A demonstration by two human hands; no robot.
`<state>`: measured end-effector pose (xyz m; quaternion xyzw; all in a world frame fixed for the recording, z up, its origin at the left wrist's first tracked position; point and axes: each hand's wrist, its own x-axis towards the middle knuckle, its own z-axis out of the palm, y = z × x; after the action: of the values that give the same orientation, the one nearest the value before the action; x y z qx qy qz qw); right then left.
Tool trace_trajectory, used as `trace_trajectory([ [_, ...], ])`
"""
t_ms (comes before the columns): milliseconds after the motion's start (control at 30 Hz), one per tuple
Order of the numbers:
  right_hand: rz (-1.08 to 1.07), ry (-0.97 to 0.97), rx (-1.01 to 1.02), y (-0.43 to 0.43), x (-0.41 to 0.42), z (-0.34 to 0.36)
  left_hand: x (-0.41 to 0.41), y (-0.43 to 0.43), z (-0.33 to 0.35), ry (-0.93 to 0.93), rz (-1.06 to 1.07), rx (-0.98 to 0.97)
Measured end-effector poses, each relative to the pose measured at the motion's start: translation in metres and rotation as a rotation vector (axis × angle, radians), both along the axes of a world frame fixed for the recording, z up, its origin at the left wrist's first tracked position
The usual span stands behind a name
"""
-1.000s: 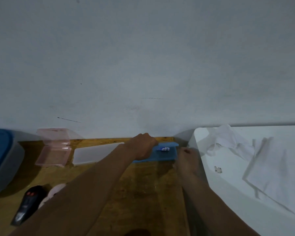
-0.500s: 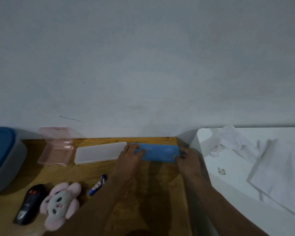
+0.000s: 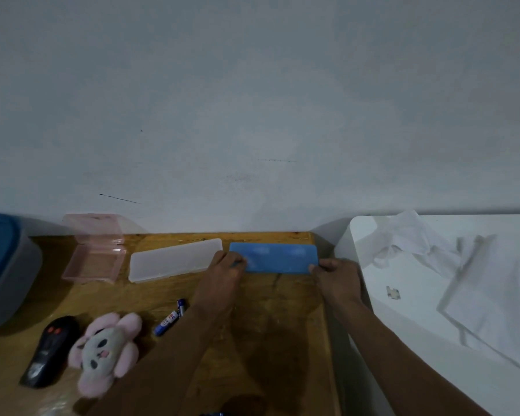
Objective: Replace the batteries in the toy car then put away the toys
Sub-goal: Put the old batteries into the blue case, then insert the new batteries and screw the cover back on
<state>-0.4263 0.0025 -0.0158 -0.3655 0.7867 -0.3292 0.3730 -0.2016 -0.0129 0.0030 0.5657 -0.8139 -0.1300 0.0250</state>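
Note:
A flat blue plastic case [image 3: 278,257] lies closed at the back of the wooden table [image 3: 267,325], near the wall. My left hand [image 3: 222,274] grips its left end and my right hand [image 3: 336,277] pinches its right end. Two blue batteries [image 3: 171,317] lie side by side on the table, left of my left forearm. A black remote control [image 3: 50,351] and a pink plush toy [image 3: 107,348] sit at the front left. The toy car is not in view.
A frosted white case [image 3: 174,259] lies left of the blue one. An open pink box [image 3: 93,250] stands further left. A blue-lidded grey bin [image 3: 3,271] is at the far left. A white surface [image 3: 433,310] with crumpled white cloth [image 3: 409,238] adjoins the table's right edge.
The blue case was open with a battery showing inside; now it is shut and both hands hold its ends. Batteries now lie on the table, and the view tilted down.

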Motion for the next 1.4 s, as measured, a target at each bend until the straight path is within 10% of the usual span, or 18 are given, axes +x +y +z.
trace_trajectory([
  [433, 0.091, 0.087, 0.031, 0.011, -0.006, 0.008, 0.003, 0.011, 0.012, -0.079, 0.008, 0.065],
  [867, 0.371, 0.076, -0.19, 0.128, 0.045, 0.07, 0.034, 0.131, 0.068, 0.592, 0.269, 0.226],
  [1400, 0.459, -0.08, 0.108, 0.271, 0.134, 0.055, 0.096, 0.274, 0.038, 0.65, 0.504, 0.596],
])
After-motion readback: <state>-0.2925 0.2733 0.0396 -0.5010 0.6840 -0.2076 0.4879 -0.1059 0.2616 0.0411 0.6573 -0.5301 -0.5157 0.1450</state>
